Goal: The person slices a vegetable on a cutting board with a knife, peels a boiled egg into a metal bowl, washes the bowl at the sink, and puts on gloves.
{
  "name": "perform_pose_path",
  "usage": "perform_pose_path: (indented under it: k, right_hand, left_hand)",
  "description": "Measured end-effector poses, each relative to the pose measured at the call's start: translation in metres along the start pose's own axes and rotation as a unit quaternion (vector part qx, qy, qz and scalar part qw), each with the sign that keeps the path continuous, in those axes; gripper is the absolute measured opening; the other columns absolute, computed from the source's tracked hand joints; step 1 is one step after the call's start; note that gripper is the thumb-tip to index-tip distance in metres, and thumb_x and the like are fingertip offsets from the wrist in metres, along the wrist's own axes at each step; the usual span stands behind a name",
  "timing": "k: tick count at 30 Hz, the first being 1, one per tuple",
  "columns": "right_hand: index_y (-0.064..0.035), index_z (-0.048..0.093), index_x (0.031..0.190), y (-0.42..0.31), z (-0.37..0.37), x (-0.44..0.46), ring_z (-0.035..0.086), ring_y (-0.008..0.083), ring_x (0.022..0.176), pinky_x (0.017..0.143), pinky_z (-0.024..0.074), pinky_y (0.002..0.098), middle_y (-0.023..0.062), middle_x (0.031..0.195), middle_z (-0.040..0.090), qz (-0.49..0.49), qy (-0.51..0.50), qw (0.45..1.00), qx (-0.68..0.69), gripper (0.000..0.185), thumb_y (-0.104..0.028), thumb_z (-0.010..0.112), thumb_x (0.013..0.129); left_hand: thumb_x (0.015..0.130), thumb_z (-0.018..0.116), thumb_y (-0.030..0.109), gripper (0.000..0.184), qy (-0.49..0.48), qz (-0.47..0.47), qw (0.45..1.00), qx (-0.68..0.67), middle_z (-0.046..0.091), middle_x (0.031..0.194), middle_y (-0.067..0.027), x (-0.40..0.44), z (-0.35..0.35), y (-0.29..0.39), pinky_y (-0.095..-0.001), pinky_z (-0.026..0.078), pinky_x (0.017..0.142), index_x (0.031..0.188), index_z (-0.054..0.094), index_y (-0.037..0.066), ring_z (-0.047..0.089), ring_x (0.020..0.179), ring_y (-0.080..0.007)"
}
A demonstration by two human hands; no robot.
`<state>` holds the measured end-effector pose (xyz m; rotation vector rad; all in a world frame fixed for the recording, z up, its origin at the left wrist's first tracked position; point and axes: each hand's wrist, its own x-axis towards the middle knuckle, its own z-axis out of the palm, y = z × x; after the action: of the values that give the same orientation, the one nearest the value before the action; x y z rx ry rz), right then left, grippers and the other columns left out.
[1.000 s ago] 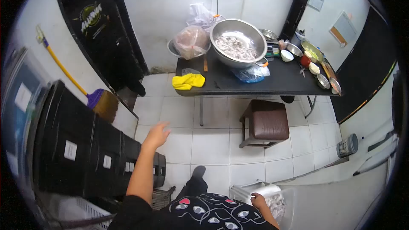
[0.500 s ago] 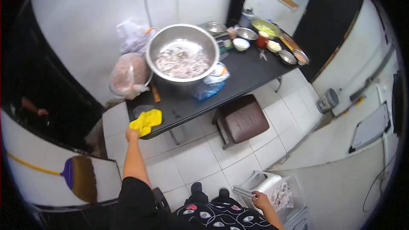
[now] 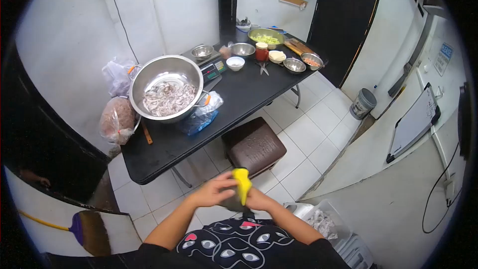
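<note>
A yellow floppy cloth-like piece (image 3: 242,185) with a dark grey part below it hangs between my hands, in front of my body; its exact kind is unclear. My right hand (image 3: 259,201) is closed on its lower side. Beside it, my left hand (image 3: 215,192) has its fingers apart, with the fingertips at the yellow edge. On the black table (image 3: 164,152) stands a large steel pot (image 3: 167,69) with pale, shredded-looking pieces (image 3: 169,98) inside. Next to the pot lies a clear bag of pinkish minced-looking stuff (image 3: 117,119).
Toward the table's far end are a digital scale (image 3: 212,70), scissors (image 3: 262,68), a red jar (image 3: 261,52) and several bowls. A brown stool (image 3: 254,147) stands before the table. At lower right is a clear plastic bin (image 3: 343,221); a broom (image 3: 89,231) is at left.
My left hand has brought the yellow piece from the table corner to in front of my body. My right hand has left the edge of the plastic bin and joined it. The view has shifted.
</note>
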<state>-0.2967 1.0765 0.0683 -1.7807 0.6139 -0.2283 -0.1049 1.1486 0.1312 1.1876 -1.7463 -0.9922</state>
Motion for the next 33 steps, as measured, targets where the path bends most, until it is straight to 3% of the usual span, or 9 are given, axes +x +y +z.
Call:
perform_pose_path:
  k: [3,6,10,14,23,26,29,31,33]
  right_hand:
    - [0.0012,0.055,0.093,-0.043,-0.026,-0.005,0.058,0.0181,0.076,0.070,0.0453,0.0320,0.0121,0.083,0.061,0.025,-0.098,0.995,-0.009,0.020,-0.007,0.050,0.075]
    - [0.0044,0.055,0.088,-0.038,-0.042,-0.014,0.061,0.0246,0.073,0.063,0.0457,0.0338,0.0120,0.072,0.060,0.049,-0.155,0.985,0.051,0.019,-0.009,0.049,0.075]
    - [0.0052,0.050,0.090,-0.046,-0.049,-0.012,0.060,0.0258,0.069,0.061,0.0456,0.0357,0.0126,0.069,0.059,-0.067,-0.061,0.991,0.103,0.020,-0.008,0.050,0.075]
    - [0.0027,0.050,0.089,-0.068,-0.074,-0.014,0.058,0.0320,0.070,0.063,0.0454,0.0375,0.0192,0.076,0.057,-0.095,0.061,0.993,-0.043,0.022,-0.013,0.056,0.074]
    - [0.0034,0.050,0.093,-0.050,-0.065,-0.013,0.059,0.0318,0.079,0.066,0.0469,0.0395,0.0196,0.088,0.058,-0.102,0.247,0.953,-0.143,0.022,-0.010,0.055,0.076]
    - [0.0010,0.046,0.102,-0.074,-0.067,-0.013,0.058,0.0323,0.081,0.068,0.0473,0.0378,0.0164,0.092,0.055,-0.186,0.317,0.928,-0.062,0.028,-0.014,0.054,0.080]
    - [-0.0015,0.047,0.109,-0.046,-0.069,0.009,0.056,0.0245,0.085,0.070,0.0480,0.0328,0.0094,0.097,0.053,-0.017,0.189,0.820,0.540,0.030,-0.017,0.053,0.084]
    - [-0.0071,0.041,0.120,-0.017,-0.063,0.022,0.051,0.0155,0.097,0.082,0.0439,0.0308,0.0062,0.105,0.051,-0.068,0.233,0.935,0.257,0.041,-0.030,0.053,0.087]
    - [-0.0098,0.037,0.123,-0.037,-0.057,0.023,0.049,0.0138,0.101,0.085,0.0423,0.0311,0.0046,0.109,0.050,-0.160,0.279,0.911,0.259,0.048,-0.029,0.058,0.084]
  left_hand:
    - [0.082,0.056,0.017,0.016,0.186,-0.078,0.968,0.148,0.058,0.077,-0.0182,0.035,0.050,0.002,-0.0375,0.045,0.062,0.079,0.060,0.001,0.057,0.071,-0.0341]
    - [0.083,0.053,0.018,0.027,0.226,0.095,0.943,0.224,0.049,0.058,-0.0168,0.059,0.050,0.005,-0.0400,0.039,0.050,0.063,0.052,0.001,0.050,0.053,-0.0353]
    - [0.089,0.048,0.023,0.038,0.297,0.012,0.951,0.089,0.043,0.050,-0.0112,0.088,0.056,0.005,-0.0348,0.034,0.046,0.057,0.046,0.001,0.042,0.044,-0.0227]
    - [0.093,0.043,0.030,0.046,0.353,-0.036,0.930,-0.100,0.031,0.053,0.0028,0.115,0.064,0.007,-0.0269,0.027,0.045,0.056,0.040,0.003,0.030,0.055,-0.0049]
    - [0.090,0.045,0.028,0.042,0.353,0.163,0.912,0.134,0.043,0.053,-0.0117,0.148,0.052,-0.005,-0.0349,0.038,0.053,0.056,0.045,0.002,0.045,0.049,-0.0301]
    - [0.091,0.043,0.032,0.044,0.324,0.197,0.911,0.159,0.049,0.060,-0.0115,0.153,0.029,-0.004,-0.0369,0.043,0.066,0.060,0.048,0.002,0.053,0.060,-0.0282]
    - [0.094,0.035,0.037,0.048,0.279,0.286,0.917,0.015,0.058,0.079,-0.0139,0.158,0.027,0.027,-0.0389,0.044,0.078,0.068,0.052,0.001,0.058,0.080,-0.0278]
    - [0.093,0.032,0.044,0.049,0.161,0.326,0.932,-0.021,0.056,0.098,-0.0185,0.155,0.031,0.035,-0.0402,0.041,0.085,0.078,0.052,0.002,0.053,0.099,-0.0321]
    - [0.092,0.034,0.046,0.048,0.151,0.254,0.931,-0.215,0.051,0.111,-0.0202,0.146,0.044,0.047,-0.0408,0.037,0.093,0.093,0.052,0.001,0.049,0.107,-0.0327]
